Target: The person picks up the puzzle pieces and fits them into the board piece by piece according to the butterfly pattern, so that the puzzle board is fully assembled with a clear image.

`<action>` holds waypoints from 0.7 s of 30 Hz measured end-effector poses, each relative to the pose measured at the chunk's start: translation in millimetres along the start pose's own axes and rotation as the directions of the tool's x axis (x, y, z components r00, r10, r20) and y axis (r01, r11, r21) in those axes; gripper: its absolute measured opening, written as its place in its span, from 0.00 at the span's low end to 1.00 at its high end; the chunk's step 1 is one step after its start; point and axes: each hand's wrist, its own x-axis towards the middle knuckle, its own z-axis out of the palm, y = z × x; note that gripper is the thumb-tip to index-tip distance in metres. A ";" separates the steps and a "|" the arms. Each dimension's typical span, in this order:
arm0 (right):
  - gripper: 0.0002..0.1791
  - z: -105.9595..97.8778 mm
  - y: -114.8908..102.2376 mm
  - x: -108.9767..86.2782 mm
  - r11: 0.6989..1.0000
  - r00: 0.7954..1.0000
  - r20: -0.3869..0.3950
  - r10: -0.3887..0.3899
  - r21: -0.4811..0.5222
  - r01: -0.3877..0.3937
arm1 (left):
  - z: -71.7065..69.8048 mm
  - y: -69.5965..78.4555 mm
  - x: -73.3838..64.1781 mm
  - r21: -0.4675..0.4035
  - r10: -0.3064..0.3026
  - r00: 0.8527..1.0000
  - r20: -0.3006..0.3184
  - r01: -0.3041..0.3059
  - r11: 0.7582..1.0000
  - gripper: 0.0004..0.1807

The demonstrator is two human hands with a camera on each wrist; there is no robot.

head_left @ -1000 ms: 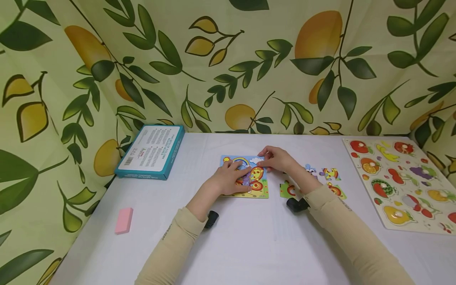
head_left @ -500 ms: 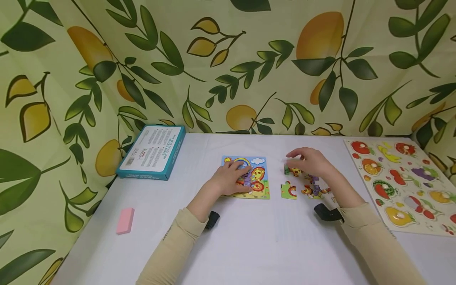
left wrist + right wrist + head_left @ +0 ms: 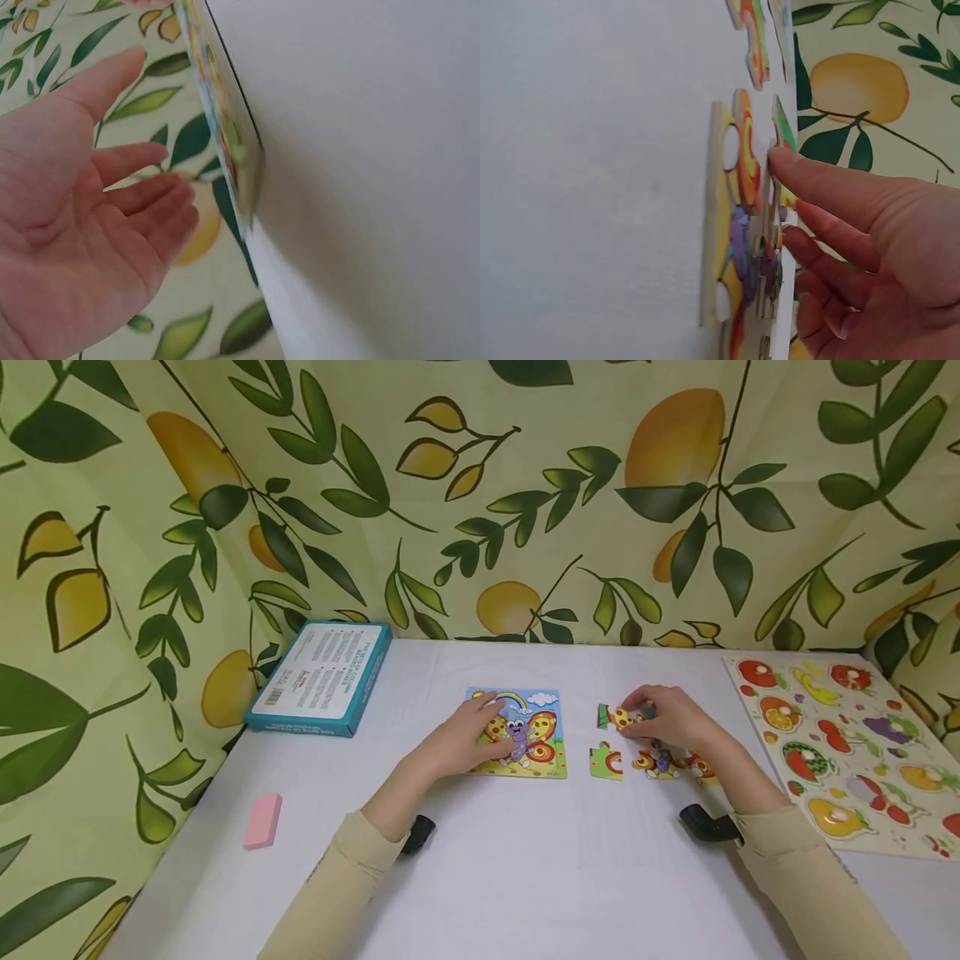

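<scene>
In the head view my left hand [image 3: 467,735] lies over the left part of a butterfly puzzle board [image 3: 551,760], its fingers spread loosely and holding nothing. The left wrist view shows that palm [image 3: 75,217] beside the board's edge [image 3: 225,127]. To the right of the board, my right hand [image 3: 671,718] is over several loose jigsaw pieces. Its thumb and fingers are at a puzzle piece [image 3: 622,718] with yellow on it. In the right wrist view the thumb [image 3: 817,180] meets a piece's edge, with the other fingers curled behind. A green piece [image 3: 606,762] lies nearer to me.
A teal and white box [image 3: 315,681] lies at the back left. Nearer on that side is a pink block [image 3: 262,821]. A fruit peg board [image 3: 847,752] lies at the right. Behind the white table [image 3: 525,868] hangs a leaf-patterned curtain [image 3: 510,527].
My right hand has left the board's top right corner, moved right and come down at the loose pieces. My left hand has shifted slightly left, showing more of the butterfly.
</scene>
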 end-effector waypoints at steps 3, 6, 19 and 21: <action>0.20 1.4 -3.8 -0.8 0.999 0.999 -0.039 0.025 0.044 -0.023 | -5.8 -10.0 -17.6 -0.041 -0.065 0.998 0.018 0.065 0.997 0.42; 0.16 0.9 -10.9 0.0 0.994 0.996 -0.082 0.018 0.107 -0.009 | -9.0 -18.4 -30.7 -0.039 -0.088 0.993 0.079 0.091 0.995 0.42; 0.19 63.6 -89.2 29.6 0.829 0.995 0.092 -0.023 0.559 -0.032 | -7.6 -32.5 -36.6 -0.016 -0.023 0.989 0.145 0.025 1.000 0.37; 0.17 73.0 -98.4 33.5 0.831 0.995 0.100 -0.030 0.556 -0.031 | -7.3 -33.5 -36.9 -0.020 -0.023 0.990 0.142 0.026 0.999 0.37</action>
